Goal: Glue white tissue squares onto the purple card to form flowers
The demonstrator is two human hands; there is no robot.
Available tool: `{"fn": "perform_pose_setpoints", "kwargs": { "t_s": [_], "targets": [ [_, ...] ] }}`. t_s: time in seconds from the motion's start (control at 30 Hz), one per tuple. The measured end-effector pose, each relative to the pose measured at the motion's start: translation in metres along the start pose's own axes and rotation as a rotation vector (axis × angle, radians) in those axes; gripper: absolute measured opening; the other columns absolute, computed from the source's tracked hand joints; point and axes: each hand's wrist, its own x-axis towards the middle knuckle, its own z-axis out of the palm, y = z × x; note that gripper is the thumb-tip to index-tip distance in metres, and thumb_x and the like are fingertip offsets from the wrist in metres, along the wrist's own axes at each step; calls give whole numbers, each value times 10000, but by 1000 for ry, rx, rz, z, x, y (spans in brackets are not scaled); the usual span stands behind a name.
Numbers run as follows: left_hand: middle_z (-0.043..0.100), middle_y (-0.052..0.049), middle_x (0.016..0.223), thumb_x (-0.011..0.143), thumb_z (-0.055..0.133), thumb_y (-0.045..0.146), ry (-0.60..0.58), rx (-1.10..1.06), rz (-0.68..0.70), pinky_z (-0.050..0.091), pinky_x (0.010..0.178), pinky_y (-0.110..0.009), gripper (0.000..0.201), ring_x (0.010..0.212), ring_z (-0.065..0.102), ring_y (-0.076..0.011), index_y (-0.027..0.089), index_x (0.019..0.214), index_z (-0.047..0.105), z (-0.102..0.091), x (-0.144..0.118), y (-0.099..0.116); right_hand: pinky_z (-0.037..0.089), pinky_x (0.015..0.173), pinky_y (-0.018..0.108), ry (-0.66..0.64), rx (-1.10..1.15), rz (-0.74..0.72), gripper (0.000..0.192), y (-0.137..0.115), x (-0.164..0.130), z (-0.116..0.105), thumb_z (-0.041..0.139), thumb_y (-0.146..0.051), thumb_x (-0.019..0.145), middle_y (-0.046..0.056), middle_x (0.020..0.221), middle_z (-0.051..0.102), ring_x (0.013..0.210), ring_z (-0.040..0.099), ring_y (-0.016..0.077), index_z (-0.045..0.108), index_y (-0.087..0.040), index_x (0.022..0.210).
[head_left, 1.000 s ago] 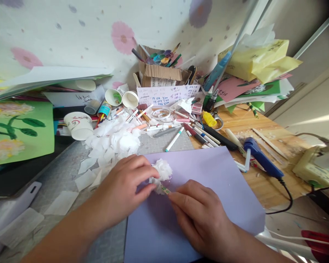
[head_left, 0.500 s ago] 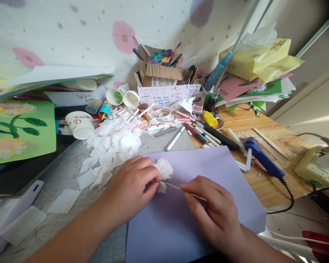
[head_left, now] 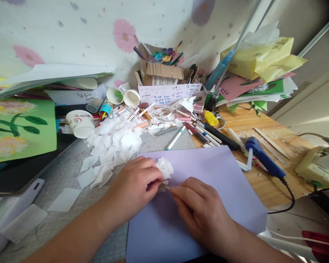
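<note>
A sheet of purple paper [head_left: 208,204] lies on the table under both hands. On its upper left part sits a white tissue-paper puff [head_left: 165,166]. My left hand [head_left: 138,179] is closed in a pinch just beside the puff, with a small bit of white tissue paper [head_left: 162,189] at its fingertips. My right hand [head_left: 199,206] is closed on a thin wooden stick [head_left: 167,187], whose tip reaches the tissue at the left fingers. Most of the stick is hidden by the right hand.
Loose white tissue squares [head_left: 106,146] are heaped behind my left hand. Markers [head_left: 176,138] lie beyond the paper, near a paper cup [head_left: 80,123] and a cardboard box [head_left: 161,69]. A blue glue gun [head_left: 264,159] with a black cord rests at the right.
My right hand has moved left toward my left hand, bringing the stick's tip to the left fingertips. The left hand has barely moved. The tissue bit there is now less visible.
</note>
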Motion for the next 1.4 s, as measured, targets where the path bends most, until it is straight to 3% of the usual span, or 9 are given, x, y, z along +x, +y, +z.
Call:
{"fn": "perform_pose_setpoints", "kwargs": {
  "t_s": [0.23, 0.43, 0.63, 0.87, 1.13, 1.23, 1.4],
  "targets": [
    [545, 0, 779, 736, 534, 45, -14, 39, 46, 358, 688, -295, 164, 789, 485, -163, 198, 705, 587, -5, -4, 1, 423, 539, 269, 1, -88, -41, 217, -2, 1, 0, 437, -38, 835, 46, 662, 577, 617, 484, 166, 618, -151, 871],
    [548, -7, 881, 768, 570, 88, 0, 1, 67, 367, 757, -312, 205, 873, 486, -176, 236, 903, 615, -5, -3, 4, 398, 525, 278, -33, -109, -74, 211, -3, 2, 1, 434, -30, 819, 52, 650, 550, 613, 453, 174, 611, -142, 793],
    [521, 0, 812, 752, 535, 32, -17, 43, 96, 327, 698, -302, 193, 814, 455, -164, 209, 702, 595, -5, -3, 4, 380, 521, 278, -26, -103, -83, 203, -3, 2, 1, 445, -23, 818, 54, 644, 544, 608, 441, 175, 612, -134, 794],
    [523, 13, 791, 738, 536, 44, -108, 67, 56, 321, 699, -307, 168, 789, 440, -161, 200, 680, 556, -15, -8, 1, 376, 529, 274, -32, -105, -73, 203, -3, 3, 0, 452, -17, 813, 49, 648, 547, 607, 446, 176, 617, -135, 817],
    [538, -1, 825, 780, 576, 120, -35, 94, 77, 328, 722, -317, 91, 834, 447, -181, 210, 767, 584, -6, -6, 4, 353, 503, 278, -19, -115, -87, 200, -4, 3, 1, 457, -15, 804, 53, 625, 536, 587, 434, 173, 625, -124, 790],
    [546, 8, 787, 798, 549, 93, -33, 122, 109, 309, 685, -304, 155, 787, 429, -167, 203, 692, 570, -5, -6, 2, 377, 511, 272, 35, -68, -88, 178, -4, 1, 0, 488, -17, 793, 51, 627, 554, 585, 454, 166, 618, -133, 829],
    [568, 21, 756, 804, 549, 94, -63, 137, 124, 298, 675, -301, 166, 760, 433, -157, 201, 678, 565, -10, -7, -2, 399, 508, 251, 247, 101, -55, 218, -4, -3, -7, 529, 11, 753, 50, 640, 593, 558, 488, 136, 593, -152, 884]
  ]
}}
